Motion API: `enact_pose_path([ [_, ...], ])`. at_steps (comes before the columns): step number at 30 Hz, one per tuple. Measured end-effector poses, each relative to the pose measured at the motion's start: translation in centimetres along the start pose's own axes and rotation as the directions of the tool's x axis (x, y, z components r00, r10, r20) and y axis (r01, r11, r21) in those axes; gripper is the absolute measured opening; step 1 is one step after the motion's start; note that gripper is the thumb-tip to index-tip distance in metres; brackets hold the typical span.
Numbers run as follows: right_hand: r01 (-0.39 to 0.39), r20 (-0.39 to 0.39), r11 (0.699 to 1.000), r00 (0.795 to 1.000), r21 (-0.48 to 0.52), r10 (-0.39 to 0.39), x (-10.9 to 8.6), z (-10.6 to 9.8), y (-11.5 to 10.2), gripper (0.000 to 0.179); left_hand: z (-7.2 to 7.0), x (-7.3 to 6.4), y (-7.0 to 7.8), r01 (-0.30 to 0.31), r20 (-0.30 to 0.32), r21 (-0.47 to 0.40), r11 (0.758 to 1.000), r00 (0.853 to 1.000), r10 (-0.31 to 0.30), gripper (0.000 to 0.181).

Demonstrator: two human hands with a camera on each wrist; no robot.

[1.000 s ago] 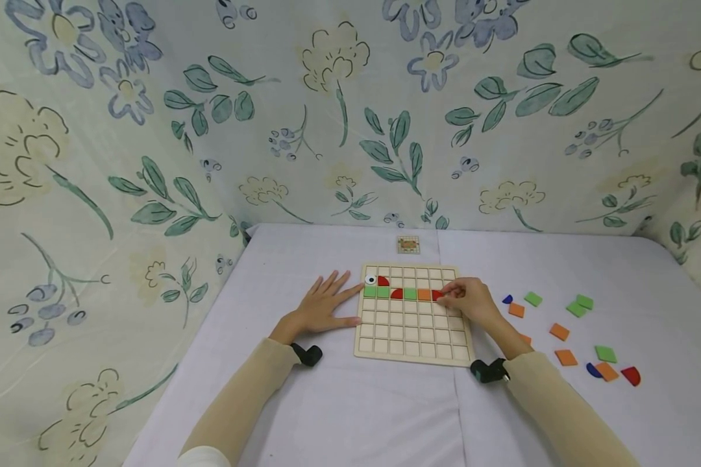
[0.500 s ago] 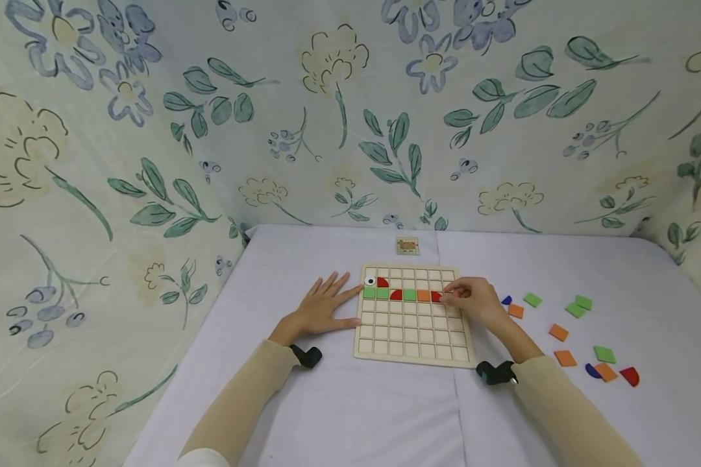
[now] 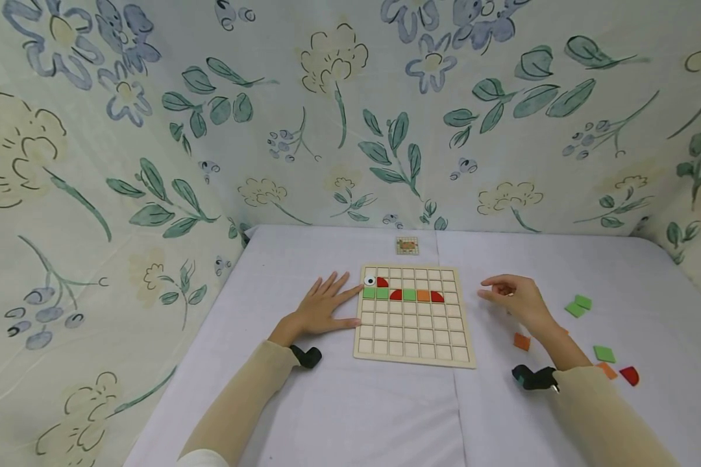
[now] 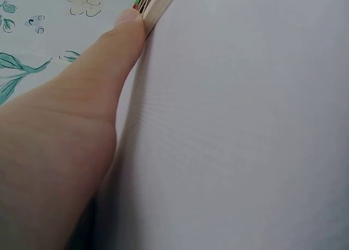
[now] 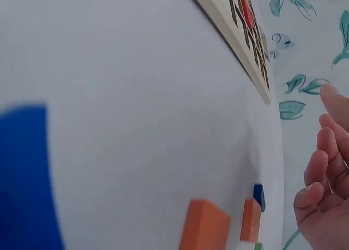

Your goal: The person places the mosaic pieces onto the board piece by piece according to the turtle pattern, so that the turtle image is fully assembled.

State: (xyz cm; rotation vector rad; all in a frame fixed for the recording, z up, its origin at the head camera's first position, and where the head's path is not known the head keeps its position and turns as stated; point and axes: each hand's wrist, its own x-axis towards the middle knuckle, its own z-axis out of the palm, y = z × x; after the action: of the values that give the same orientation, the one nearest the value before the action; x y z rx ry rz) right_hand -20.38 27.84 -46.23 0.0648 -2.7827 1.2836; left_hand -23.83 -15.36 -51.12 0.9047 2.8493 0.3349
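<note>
A wooden grid board (image 3: 411,331) lies on the white cloth. My left hand (image 3: 321,306) rests flat at its left side, fingers spread, with forefinger and thumb touching the edge. In the left wrist view the thumb (image 4: 122,42) presses against the board's side. Set in the grid are a white eye tile (image 3: 370,281), red quarter-round tiles (image 3: 437,296), green square tiles (image 3: 409,295) and an orange tile (image 3: 423,296). My right hand (image 3: 520,299) hovers right of the board with loosely bent fingers, holding nothing visible. Below it lies an orange square tile (image 3: 522,342).
Farther right lie green tiles (image 3: 578,305), another green tile (image 3: 604,353) and a red quarter-round tile (image 3: 631,375). The right wrist view has a blurred blue piece (image 5: 27,179) close by. A small pattern card (image 3: 407,246) sits behind the board. Floral cloth hangs at the back.
My right hand has let go of the red quarter-round tile in the coloured row and moved right, off the board, over the loose tiles. The left hand stays in place.
</note>
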Motion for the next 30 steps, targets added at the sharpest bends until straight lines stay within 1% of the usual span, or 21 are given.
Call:
enact_pose_path([
  [3, -0.039, -0.029, 0.999, 0.999, -0.021, 0.039, -0.1, -1.3, 1.2, 0.040, 0.0, 0.0, 0.0, -0.002, -0.001, -0.002, 1.000, 1.000, 0.002, 0.086],
  [7, -0.066, -0.069, 0.996, 0.996, -0.063, 0.061, -0.3, -2.8, 3.0, 0.044, -0.1, 0.0, 0.0, 0.000, 0.000, -0.005, 1.000, 1.000, 0.000, 0.086],
  [10, -0.099, -0.092, 0.991, 0.992, -0.088, 0.091, -0.4, -3.7, 4.3, 0.048, -0.1, 0.0, 0.0, 0.004, 0.003, -0.008, 1.000, 1.000, -0.004, 0.086],
  [14, -0.161, -0.107, 0.982, 0.983, -0.100, 0.150, -0.6, -4.5, 5.6, 0.054, 0.0, 0.1, 0.0, 0.006, 0.005, -0.011, 1.000, 1.000, -0.006, 0.086],
  [17, -0.196, -0.103, 0.976, 0.977, -0.095, 0.187, -0.8, -4.8, 6.1, 0.053, 0.0, 0.1, 0.0, 0.006, 0.002, -0.012, 1.000, 1.000, -0.006, 0.086],
  [21, -0.249, -0.094, 0.966, 0.966, -0.065, 0.243, -1.1, -4.8, 6.4, 0.047, 0.0, 0.0, 0.0, 0.002, -0.003, -0.010, 1.000, 1.000, -0.003, 0.086],
  [24, -0.273, -0.087, 0.960, 0.960, -0.059, 0.268, -1.2, -4.9, 6.7, 0.051, 0.0, -0.1, 0.0, 0.002, -0.001, -0.007, 1.000, 1.000, -0.002, 0.086],
  [27, -0.281, -0.082, 0.957, 0.958, -0.074, 0.275, -1.3, -4.9, 7.1, 0.055, 0.0, 0.0, 0.0, 0.008, 0.009, -0.003, 1.000, 1.000, -0.008, 0.086],
  [30, -0.294, -0.086, 0.952, 0.954, -0.086, 0.287, -1.2, -4.7, 7.5, 0.052, 0.0, 0.0, 0.0, 0.012, 0.017, 0.001, 1.000, 1.000, -0.012, 0.087],
])
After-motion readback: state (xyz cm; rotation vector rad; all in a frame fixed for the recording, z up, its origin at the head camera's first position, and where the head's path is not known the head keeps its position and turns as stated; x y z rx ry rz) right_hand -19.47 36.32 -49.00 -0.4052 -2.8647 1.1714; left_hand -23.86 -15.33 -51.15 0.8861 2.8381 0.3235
